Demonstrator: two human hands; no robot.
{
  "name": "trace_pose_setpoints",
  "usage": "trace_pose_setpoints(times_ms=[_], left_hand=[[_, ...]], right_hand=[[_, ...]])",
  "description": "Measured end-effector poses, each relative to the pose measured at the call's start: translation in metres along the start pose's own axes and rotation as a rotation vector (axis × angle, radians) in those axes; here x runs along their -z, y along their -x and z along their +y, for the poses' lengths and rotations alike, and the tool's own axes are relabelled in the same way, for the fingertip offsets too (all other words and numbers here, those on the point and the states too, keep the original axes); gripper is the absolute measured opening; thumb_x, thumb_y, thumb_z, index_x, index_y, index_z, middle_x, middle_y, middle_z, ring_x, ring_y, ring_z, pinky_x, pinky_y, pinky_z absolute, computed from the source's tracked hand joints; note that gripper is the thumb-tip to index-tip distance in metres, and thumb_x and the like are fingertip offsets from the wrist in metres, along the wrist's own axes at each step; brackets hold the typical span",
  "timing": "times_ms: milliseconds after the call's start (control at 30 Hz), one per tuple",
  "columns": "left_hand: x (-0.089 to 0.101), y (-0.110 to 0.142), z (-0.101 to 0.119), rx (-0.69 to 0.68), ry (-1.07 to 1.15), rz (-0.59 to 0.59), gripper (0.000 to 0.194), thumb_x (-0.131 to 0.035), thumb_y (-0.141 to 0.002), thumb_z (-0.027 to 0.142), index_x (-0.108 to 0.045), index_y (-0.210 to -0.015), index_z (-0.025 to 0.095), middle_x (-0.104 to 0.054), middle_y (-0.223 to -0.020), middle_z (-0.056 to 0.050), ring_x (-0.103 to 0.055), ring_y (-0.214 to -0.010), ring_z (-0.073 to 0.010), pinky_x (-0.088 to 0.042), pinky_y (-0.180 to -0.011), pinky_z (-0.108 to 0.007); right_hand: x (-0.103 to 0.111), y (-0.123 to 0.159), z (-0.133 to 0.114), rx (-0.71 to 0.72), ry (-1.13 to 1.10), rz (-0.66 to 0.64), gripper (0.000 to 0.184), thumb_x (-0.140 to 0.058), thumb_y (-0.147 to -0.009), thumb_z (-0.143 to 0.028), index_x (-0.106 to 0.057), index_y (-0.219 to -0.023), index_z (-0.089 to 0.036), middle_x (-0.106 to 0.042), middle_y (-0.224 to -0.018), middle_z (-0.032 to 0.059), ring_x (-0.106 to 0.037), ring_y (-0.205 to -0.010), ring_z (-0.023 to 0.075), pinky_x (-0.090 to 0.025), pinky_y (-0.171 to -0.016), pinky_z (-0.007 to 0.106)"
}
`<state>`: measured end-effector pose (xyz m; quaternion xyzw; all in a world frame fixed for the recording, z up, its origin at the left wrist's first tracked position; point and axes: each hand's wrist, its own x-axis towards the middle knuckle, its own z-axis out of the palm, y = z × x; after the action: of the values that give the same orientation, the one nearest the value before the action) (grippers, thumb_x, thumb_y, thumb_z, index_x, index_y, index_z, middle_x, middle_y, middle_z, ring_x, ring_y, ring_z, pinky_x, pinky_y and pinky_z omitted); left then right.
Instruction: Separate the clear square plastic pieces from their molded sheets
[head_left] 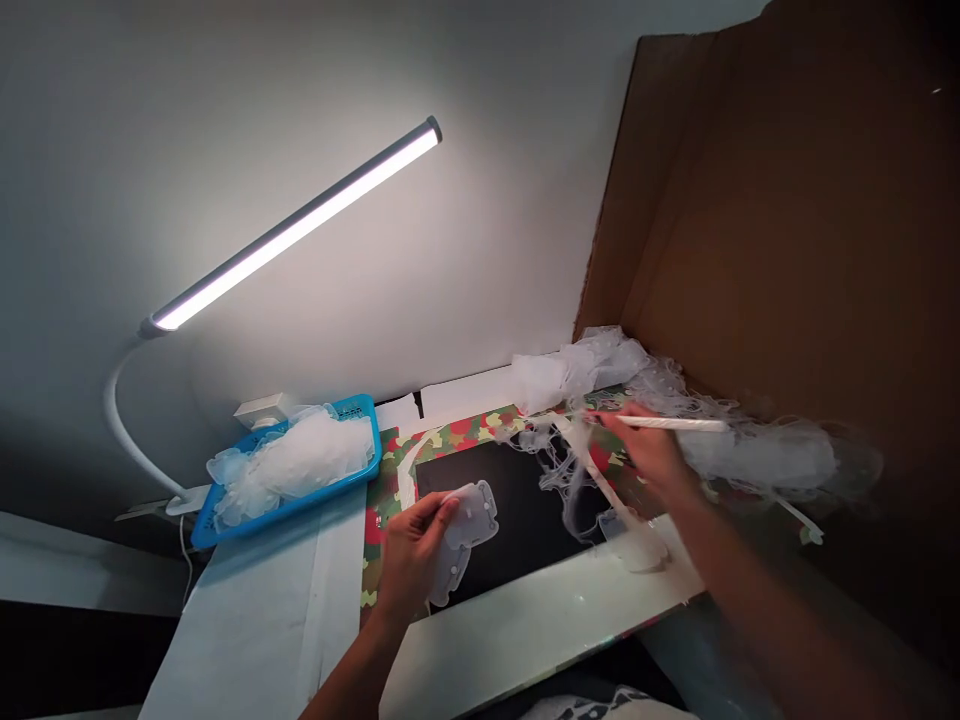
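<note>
My left hand [416, 545] pinches a thin translucent plastic piece [474, 512] with a notched outline over a black mat [514, 540]. A second, similar piece [450, 572] hangs just below it. My right hand [649, 445] is closed around a slim white pen-like tool [675, 424], whose tip I cannot make out. Near its fingertips are stringy translucent scraps [562, 470], blurred by motion. Another translucent piece [626, 540] lies at the mat's right edge.
A blue basket [373, 425] heaped with translucent pieces [300, 455] stands at the left. More scraps and pieces [585, 365] pile along the back and right, against a cardboard wall [720, 200]. A lit lamp [300, 230] reaches over the camouflage-patterned surface [382, 490].
</note>
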<state>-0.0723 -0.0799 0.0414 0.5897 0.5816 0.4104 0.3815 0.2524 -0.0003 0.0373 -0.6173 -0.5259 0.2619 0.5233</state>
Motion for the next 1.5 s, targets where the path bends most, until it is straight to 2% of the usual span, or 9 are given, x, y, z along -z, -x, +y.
trace_pose_setpoints(times_ms=[100, 200, 267, 367, 533, 667, 933, 1200, 1500], left_hand=[[-0.001, 0.001, 0.000, 0.100, 0.245, -0.047, 0.042, -0.062, -0.083, 0.053, -0.075, -0.097, 0.016, -0.063, -0.071, -0.003, -0.049, -0.061, -0.0123, -0.036, -0.053, -0.021], [-0.009, 0.001, 0.008, 0.155, 0.423, -0.118, 0.041, -0.066, -0.081, 0.051, -0.075, -0.098, 0.015, -0.065, -0.073, -0.004, -0.050, -0.061, -0.0115, -0.038, -0.054, -0.020], [-0.015, 0.001, 0.014, 0.166, 0.466, -0.124, 0.041, -0.069, -0.078, 0.051, -0.076, -0.095, 0.015, -0.065, -0.072, -0.004, -0.050, -0.060, -0.0109, -0.038, -0.052, -0.019], [-0.021, 0.002, 0.022, 0.168, 0.481, -0.139, 0.040, -0.070, -0.077, 0.050, -0.076, -0.094, 0.014, -0.066, -0.070, -0.004, -0.050, -0.058, -0.0105, -0.037, -0.051, -0.018], [-0.025, 0.002, 0.028, 0.179, 0.479, -0.190, 0.042, -0.068, -0.079, 0.050, -0.075, -0.098, 0.013, -0.068, -0.075, -0.005, -0.051, -0.059, -0.0105, -0.037, -0.051, -0.019], [-0.026, 0.000, 0.031, 0.209, 0.502, -0.204, 0.045, -0.067, -0.080, 0.053, -0.075, -0.097, 0.012, -0.067, -0.072, -0.004, -0.051, -0.059, -0.0105, -0.038, -0.053, -0.020], [-0.028, 0.002, 0.032, 0.370, 0.486, -0.212, 0.062, -0.058, -0.077, 0.069, -0.074, -0.092, 0.011, -0.060, -0.056, -0.002, -0.040, -0.039, -0.0069, -0.030, -0.038, -0.020], [-0.023, -0.001, 0.029, 0.414, 0.551, -0.263, 0.059, -0.055, -0.084, 0.060, -0.069, -0.113, 0.010, -0.071, -0.065, -0.007, -0.034, -0.034, -0.0051, -0.026, -0.034, -0.019], [-0.019, 0.000, 0.027, 0.218, 0.425, -0.275, 0.045, -0.074, -0.076, 0.041, -0.068, -0.112, 0.015, -0.075, -0.077, -0.008, -0.065, -0.070, -0.0169, -0.041, -0.056, -0.021]], right_hand=[[0.041, -0.022, 0.010, 0.027, 0.346, -0.107, 0.034, -0.059, -0.076, -0.047, -0.044, -0.059, -0.021, -0.048, -0.055, -0.0024, -0.044, -0.055, 0.0144, -0.031, -0.052, 0.026], [0.051, -0.013, -0.006, 0.126, 0.539, -0.041, 0.024, -0.056, -0.079, -0.042, -0.052, -0.067, -0.021, -0.057, -0.065, 0.0016, -0.051, -0.062, 0.0176, -0.035, -0.055, 0.027], [0.041, 0.006, -0.026, 0.114, 0.395, -0.107, 0.025, -0.050, -0.087, -0.046, -0.059, -0.085, -0.022, -0.063, -0.071, 0.0022, -0.057, -0.065, 0.0184, -0.040, -0.057, 0.028], [0.011, 0.039, -0.056, -0.008, -0.005, -0.467, 0.043, -0.039, -0.094, -0.054, -0.058, -0.116, -0.022, -0.070, -0.080, 0.0044, -0.065, -0.068, 0.0180, -0.049, -0.065, 0.030], [-0.033, 0.074, -0.074, -0.006, -0.255, -0.796, 0.047, -0.048, -0.091, -0.058, -0.066, -0.102, -0.016, -0.069, -0.076, 0.0047, -0.064, -0.067, 0.0161, -0.049, -0.065, 0.027], [-0.045, 0.078, -0.075, -0.042, -0.269, -0.754, 0.042, -0.056, -0.087, -0.056, -0.069, -0.081, -0.016, -0.061, -0.066, 0.0008, -0.059, -0.059, 0.0134, -0.047, -0.059, 0.025], [-0.046, 0.070, -0.073, -0.181, -0.398, -0.717, 0.048, -0.057, -0.085, -0.058, -0.071, -0.096, -0.014, -0.062, -0.067, 0.0016, -0.056, -0.047, 0.0098, -0.045, -0.044, 0.021], [-0.051, 0.068, -0.056, -0.246, -0.513, -0.659, 0.042, -0.064, -0.083, -0.053, -0.072, -0.100, -0.015, -0.063, -0.070, 0.0025, -0.056, -0.052, 0.0111, -0.051, -0.042, 0.022], [-0.046, 0.066, -0.059, -0.200, -0.445, -0.701, 0.043, -0.063, -0.084, -0.047, -0.068, -0.115, -0.017, -0.063, -0.079, 0.0025, -0.054, -0.050, 0.0075, -0.052, -0.046, 0.021]])
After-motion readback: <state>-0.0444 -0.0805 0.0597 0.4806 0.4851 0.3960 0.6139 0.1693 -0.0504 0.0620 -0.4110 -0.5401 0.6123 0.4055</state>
